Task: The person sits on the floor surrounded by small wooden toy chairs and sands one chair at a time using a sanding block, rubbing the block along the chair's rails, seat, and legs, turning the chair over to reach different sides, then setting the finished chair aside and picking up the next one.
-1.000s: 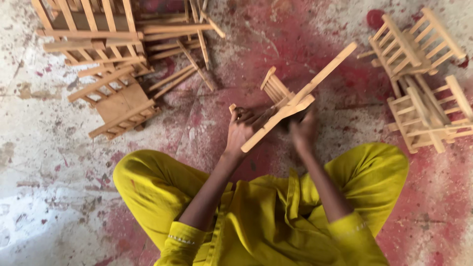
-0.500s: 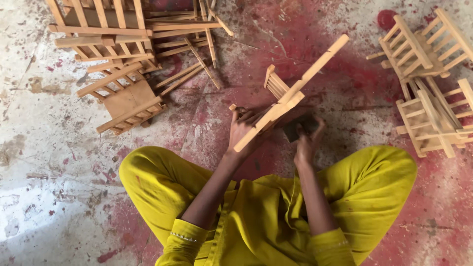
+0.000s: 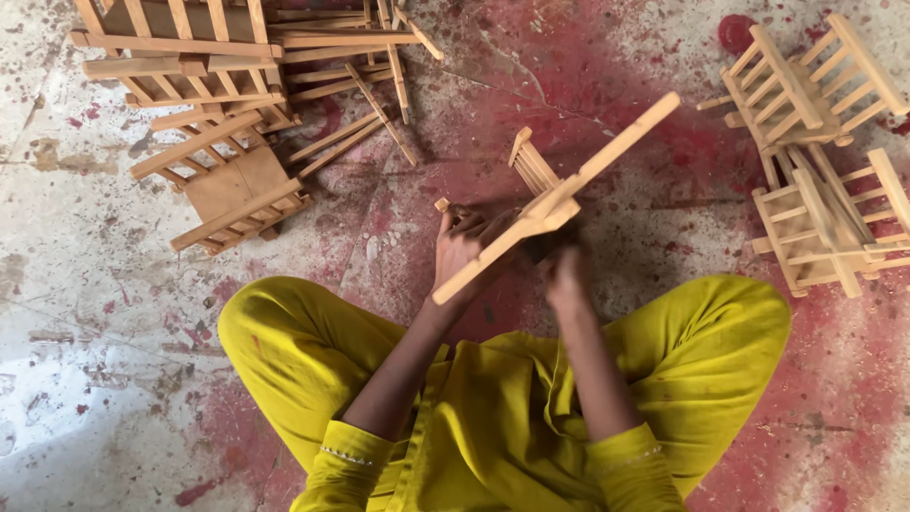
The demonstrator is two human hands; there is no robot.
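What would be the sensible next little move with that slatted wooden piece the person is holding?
Probably keep the left hand steadying the wooden frame while the right hand, blurred beneath it, works on its underside: the frame is held off the floor, tilted, with only the left hand clearly gripping it.

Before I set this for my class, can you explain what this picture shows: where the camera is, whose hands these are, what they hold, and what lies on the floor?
There is no machine here. A camera worn on a person's head looks straight down, so you see their own arms, yellow clothes and crossed legs from above.

The left hand grips a long wooden slat that slants up to the right, with a small slatted wooden piece joined to it. The right hand is at the slat's middle; it is blurred, so what it holds, if anything, cannot be told.

They sit on a concrete floor stained with red. At upper left lies a pile of slatted frames and loose sticks. At upper right lie two small slatted racks, one against the other.
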